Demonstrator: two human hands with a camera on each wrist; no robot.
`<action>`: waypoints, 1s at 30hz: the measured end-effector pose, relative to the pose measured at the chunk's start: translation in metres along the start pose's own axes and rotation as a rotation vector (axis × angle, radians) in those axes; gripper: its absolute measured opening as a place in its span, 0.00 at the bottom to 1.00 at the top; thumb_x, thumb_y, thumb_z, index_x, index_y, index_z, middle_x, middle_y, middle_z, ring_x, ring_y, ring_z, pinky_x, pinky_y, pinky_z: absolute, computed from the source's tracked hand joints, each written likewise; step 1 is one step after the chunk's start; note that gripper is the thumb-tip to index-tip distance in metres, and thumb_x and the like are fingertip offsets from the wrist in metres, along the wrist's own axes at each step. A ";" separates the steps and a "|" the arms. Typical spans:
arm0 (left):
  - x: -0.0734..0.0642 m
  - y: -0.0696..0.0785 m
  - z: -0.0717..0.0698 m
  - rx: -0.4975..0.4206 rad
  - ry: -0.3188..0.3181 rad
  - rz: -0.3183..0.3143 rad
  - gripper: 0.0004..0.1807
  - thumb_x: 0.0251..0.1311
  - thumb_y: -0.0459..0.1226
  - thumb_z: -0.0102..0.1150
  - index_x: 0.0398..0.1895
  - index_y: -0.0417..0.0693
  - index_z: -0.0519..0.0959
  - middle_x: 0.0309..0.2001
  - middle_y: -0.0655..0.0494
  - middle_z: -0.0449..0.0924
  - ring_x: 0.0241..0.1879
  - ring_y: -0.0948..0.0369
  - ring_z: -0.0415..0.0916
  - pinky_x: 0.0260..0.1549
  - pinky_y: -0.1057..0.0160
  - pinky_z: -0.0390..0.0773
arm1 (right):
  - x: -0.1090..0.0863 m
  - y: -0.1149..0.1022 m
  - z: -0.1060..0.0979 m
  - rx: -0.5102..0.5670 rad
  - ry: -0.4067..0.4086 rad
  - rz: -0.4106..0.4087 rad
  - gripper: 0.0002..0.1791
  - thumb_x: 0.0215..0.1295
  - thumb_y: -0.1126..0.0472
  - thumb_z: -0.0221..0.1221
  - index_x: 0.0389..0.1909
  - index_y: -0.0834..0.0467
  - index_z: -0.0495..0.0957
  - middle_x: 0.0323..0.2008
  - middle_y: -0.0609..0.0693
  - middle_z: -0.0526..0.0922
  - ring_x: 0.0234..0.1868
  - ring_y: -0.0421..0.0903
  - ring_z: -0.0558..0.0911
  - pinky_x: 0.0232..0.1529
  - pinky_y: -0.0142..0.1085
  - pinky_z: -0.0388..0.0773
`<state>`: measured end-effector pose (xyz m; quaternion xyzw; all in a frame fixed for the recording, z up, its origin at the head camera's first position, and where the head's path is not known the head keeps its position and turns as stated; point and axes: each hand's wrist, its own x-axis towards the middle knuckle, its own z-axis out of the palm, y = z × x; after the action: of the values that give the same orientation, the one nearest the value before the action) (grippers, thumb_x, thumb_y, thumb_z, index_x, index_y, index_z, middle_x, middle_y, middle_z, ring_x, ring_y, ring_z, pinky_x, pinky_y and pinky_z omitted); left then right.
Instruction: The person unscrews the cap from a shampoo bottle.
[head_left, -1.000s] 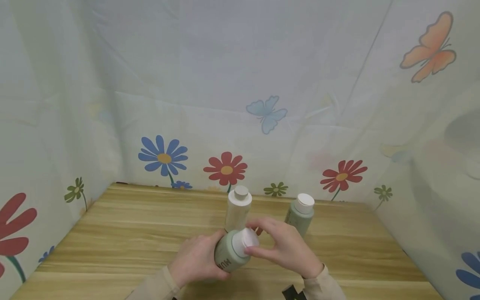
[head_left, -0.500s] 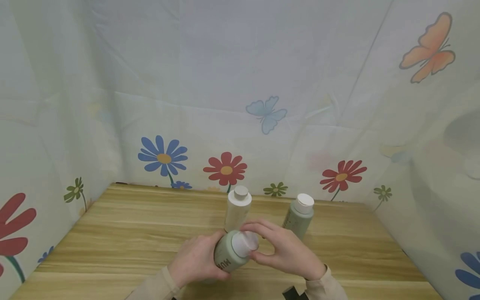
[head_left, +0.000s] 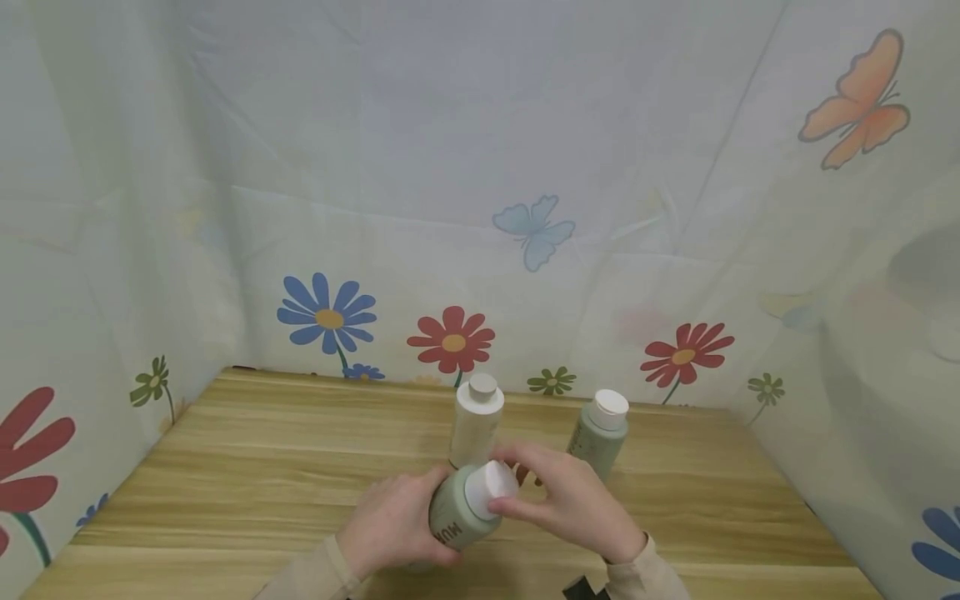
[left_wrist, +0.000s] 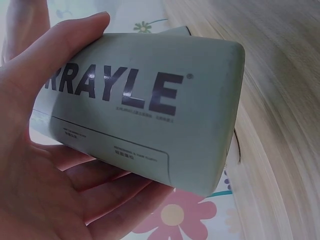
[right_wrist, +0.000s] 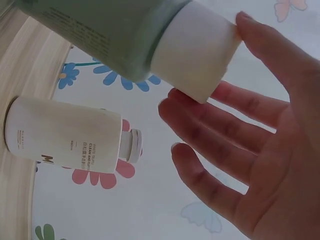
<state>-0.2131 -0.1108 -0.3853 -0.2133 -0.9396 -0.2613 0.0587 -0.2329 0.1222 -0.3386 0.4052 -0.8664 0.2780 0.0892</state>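
My left hand (head_left: 393, 518) grips a sage green bottle (head_left: 452, 510) around its body, tilted with its top toward the right. In the left wrist view, dark lettering runs along the bottle's side (left_wrist: 200, 110), with the thumb over the top edge and the fingers beneath. A wide white cap (head_left: 483, 490) sits on the bottle. My right hand (head_left: 577, 504) pinches this cap between thumb and fingers; the right wrist view shows the thumb (right_wrist: 250, 30) at its outer rim and fingertips touching its lower side. The bottle's base is hidden in the head view.
A white bottle (head_left: 476, 425) with a small grey cap stands upright just behind the held bottle. To the right stands another green bottle (head_left: 600, 437) with a white cap. The wooden table (head_left: 300, 450) is enclosed by flower-printed cloth (head_left: 390, 250).
The right hand's thumb and fingers shifted right around the cap half a second ago, and are now back near where they were. The left hand and the bottle stay almost still.
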 end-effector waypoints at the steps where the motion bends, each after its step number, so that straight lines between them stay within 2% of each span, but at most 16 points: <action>1: 0.000 0.000 0.000 -0.002 -0.002 -0.002 0.37 0.27 0.53 0.79 0.46 0.54 0.75 0.34 0.61 0.84 0.28 0.66 0.77 0.25 0.64 0.74 | 0.000 0.000 0.000 -0.014 0.001 -0.028 0.24 0.59 0.45 0.65 0.54 0.49 0.77 0.44 0.36 0.82 0.39 0.32 0.77 0.39 0.28 0.77; 6: 0.000 0.001 0.000 -0.013 -0.022 -0.011 0.39 0.27 0.52 0.79 0.48 0.52 0.75 0.36 0.59 0.84 0.30 0.64 0.78 0.27 0.63 0.75 | -0.001 0.001 -0.002 -0.049 -0.031 -0.188 0.26 0.55 0.61 0.68 0.56 0.51 0.74 0.52 0.42 0.80 0.49 0.38 0.80 0.51 0.33 0.79; 10: 0.000 0.001 0.000 -0.009 -0.021 -0.005 0.39 0.27 0.53 0.79 0.47 0.52 0.75 0.36 0.59 0.84 0.30 0.65 0.78 0.26 0.64 0.75 | -0.001 0.002 -0.003 -0.023 -0.049 -0.244 0.29 0.54 0.65 0.67 0.58 0.51 0.72 0.55 0.44 0.78 0.54 0.41 0.79 0.55 0.36 0.78; 13: 0.000 0.001 0.000 -0.007 -0.021 -0.001 0.38 0.27 0.54 0.79 0.47 0.53 0.75 0.35 0.60 0.84 0.29 0.65 0.78 0.26 0.65 0.75 | -0.002 0.001 -0.003 0.013 -0.045 -0.187 0.30 0.60 0.59 0.65 0.63 0.51 0.68 0.58 0.45 0.77 0.55 0.42 0.78 0.55 0.38 0.78; 16: 0.000 0.001 -0.001 -0.017 -0.031 -0.004 0.38 0.27 0.54 0.79 0.47 0.53 0.75 0.36 0.60 0.84 0.30 0.65 0.78 0.26 0.64 0.75 | -0.002 -0.001 -0.002 0.037 -0.017 -0.050 0.33 0.64 0.48 0.61 0.69 0.48 0.63 0.58 0.45 0.78 0.54 0.42 0.78 0.52 0.40 0.78; 18: 0.000 0.002 -0.002 -0.027 -0.045 -0.012 0.39 0.28 0.54 0.79 0.48 0.53 0.74 0.37 0.60 0.84 0.30 0.65 0.79 0.27 0.63 0.76 | -0.001 -0.002 -0.002 0.047 -0.002 0.037 0.33 0.65 0.44 0.59 0.69 0.45 0.62 0.55 0.43 0.79 0.52 0.40 0.79 0.49 0.39 0.78; 20: 0.000 0.002 -0.002 -0.032 -0.052 -0.017 0.39 0.29 0.54 0.79 0.48 0.53 0.74 0.37 0.59 0.84 0.31 0.64 0.79 0.28 0.62 0.77 | 0.000 -0.003 0.000 0.039 0.003 0.082 0.33 0.64 0.41 0.59 0.67 0.45 0.65 0.52 0.40 0.80 0.48 0.38 0.79 0.46 0.36 0.78; 25: 0.000 0.001 -0.002 -0.036 -0.065 -0.026 0.38 0.30 0.54 0.78 0.48 0.52 0.74 0.37 0.59 0.84 0.31 0.65 0.79 0.28 0.62 0.77 | 0.000 -0.003 0.002 0.053 -0.012 0.056 0.26 0.61 0.40 0.60 0.58 0.46 0.74 0.49 0.37 0.81 0.41 0.33 0.77 0.42 0.30 0.78; 27: 0.000 0.002 -0.002 -0.029 -0.062 -0.025 0.38 0.29 0.54 0.78 0.48 0.52 0.74 0.38 0.59 0.84 0.31 0.65 0.79 0.28 0.63 0.77 | 0.000 -0.003 0.001 0.045 -0.014 0.009 0.23 0.62 0.42 0.61 0.56 0.45 0.76 0.49 0.37 0.81 0.43 0.33 0.78 0.44 0.30 0.78; 30: -0.001 0.002 -0.002 -0.017 -0.048 -0.018 0.39 0.28 0.54 0.78 0.48 0.52 0.74 0.37 0.59 0.84 0.30 0.65 0.78 0.27 0.64 0.76 | 0.000 -0.002 0.000 0.022 -0.027 -0.080 0.20 0.62 0.51 0.63 0.55 0.46 0.76 0.52 0.40 0.81 0.48 0.36 0.79 0.47 0.33 0.79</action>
<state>-0.2114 -0.1103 -0.3832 -0.2115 -0.9403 -0.2645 0.0320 -0.2312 0.1213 -0.3380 0.4444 -0.8474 0.2780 0.0841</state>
